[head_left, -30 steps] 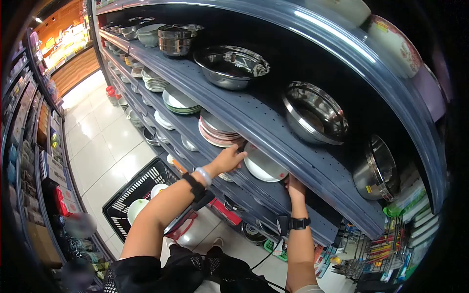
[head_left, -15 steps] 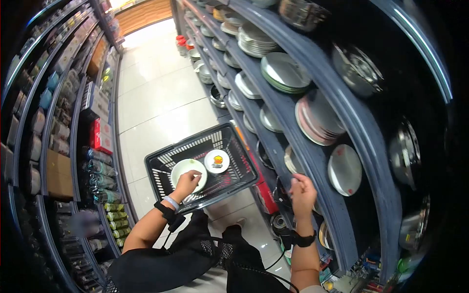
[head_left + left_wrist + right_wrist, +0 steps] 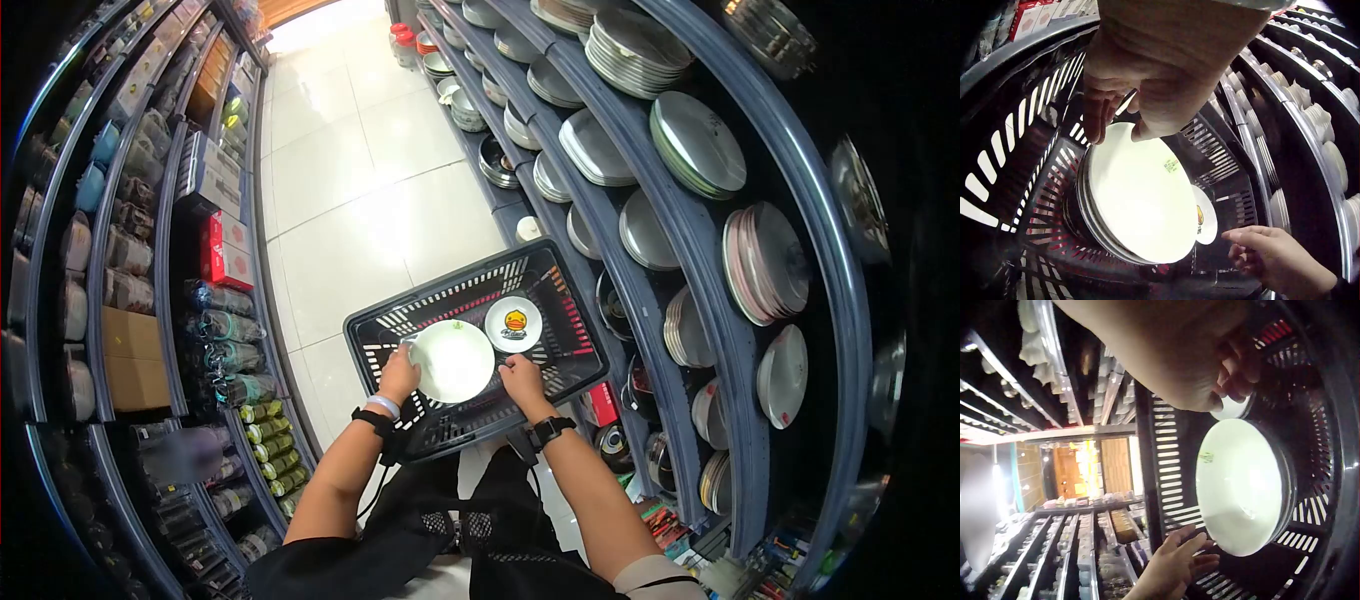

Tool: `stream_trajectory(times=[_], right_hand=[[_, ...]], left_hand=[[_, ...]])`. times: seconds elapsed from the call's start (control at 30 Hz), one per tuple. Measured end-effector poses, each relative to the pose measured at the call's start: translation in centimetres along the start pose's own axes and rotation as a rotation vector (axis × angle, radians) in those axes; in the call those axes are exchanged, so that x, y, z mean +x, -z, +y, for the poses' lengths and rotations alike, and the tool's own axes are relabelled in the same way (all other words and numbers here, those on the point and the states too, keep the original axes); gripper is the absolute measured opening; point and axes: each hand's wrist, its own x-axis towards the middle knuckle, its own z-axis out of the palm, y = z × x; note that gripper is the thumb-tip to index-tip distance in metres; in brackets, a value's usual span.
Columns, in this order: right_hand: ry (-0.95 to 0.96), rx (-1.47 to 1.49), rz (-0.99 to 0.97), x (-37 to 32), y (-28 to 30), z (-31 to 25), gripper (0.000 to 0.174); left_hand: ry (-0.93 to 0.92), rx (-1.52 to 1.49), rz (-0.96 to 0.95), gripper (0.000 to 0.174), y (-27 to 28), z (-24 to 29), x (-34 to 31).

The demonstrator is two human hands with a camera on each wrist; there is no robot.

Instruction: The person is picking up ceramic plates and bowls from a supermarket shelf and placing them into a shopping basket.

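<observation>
A stack of large white bowls point(image 3: 455, 362), with a small green mark inside the top one, sits in a black shopping basket point(image 3: 475, 425). Beside it lies a small white dish point(image 3: 513, 322) with a yellow duck picture. My left hand point(image 3: 400, 375) is at the stack's left rim; in the left wrist view its fingers point(image 3: 1094, 119) point down at the edge. Over the basket's near side, close to the small dish, hovers my right hand point(image 3: 523, 380), its fingers loosely bent around nothing. The left wrist view shows that right hand point(image 3: 1282, 259) apart from the bowls.
To the right, shelves point(image 3: 690, 275) hold stacked plates, with a white oval dish point(image 3: 783, 376) near their edge. The left shelves carry a red box point(image 3: 227, 250), a cardboard box point(image 3: 130, 358) and packaged goods. A tiled floor point(image 3: 330, 150) runs between them.
Both hands have left the white dish on the right-hand shelf and come over the basket. The left arrived first, then the right. The head view has turned down toward the basket.
</observation>
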Motion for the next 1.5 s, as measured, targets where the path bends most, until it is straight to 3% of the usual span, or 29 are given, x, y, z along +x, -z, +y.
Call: stream_trajectory(times=[0.13,0.23,0.4,0.87,0.97,1.03,1.1,1.17,1.3,1.5], right_hand=[[-0.077,-0.089,-0.058,0.3,-2.5,0.5,0.028],[-0.122,-0.127,-0.108,0.4,-3.4,0.2,0.027],[-0.183,-0.173,-0.084,0.6,-4.4,0.2,0.022],[-0.163,-0.207,-0.032,0.5,-4.0,-0.7,0.018],[-0.122,-0.157,-0.001,0.1,-3.0,-0.8,0.017],[-0.094,-0.114,0.025,-0.4,-1.7,-1.4,0.017],[-0.059,0.005,0.028,-1.5,0.5,-2.3,0.019],[0.002,0.034,0.058,-2.4,2.5,-2.6,0.02],[0.173,0.124,0.198,-5.1,7.9,-2.8,0.019],[0.19,0.257,0.364,-11.0,17.7,-2.8,0.024]], left_hand=[[0.079,0.063,-0.107,0.048,-0.5,-0.6,1.2],[0.037,0.099,-0.187,0.046,-0.5,-0.6,1.6],[0.027,0.088,-0.168,0.038,-0.7,-0.7,1.3],[-0.053,-0.087,-0.084,0.049,-0.4,-1.5,0.8],[-0.015,-0.181,-0.121,0.05,2.2,0.3,0.0],[-0.044,-0.22,-0.155,0.051,3.9,1.3,-0.5],[0.01,-0.443,-0.306,0.051,6.5,3.4,-1.6],[-0.071,-0.583,-0.355,0.055,6.7,4.1,-2.1],[-0.158,-0.637,-0.367,0.056,8.4,8.8,-4.2],[-0.351,-0.782,-0.443,0.051,9.9,18.0,-7.1]])
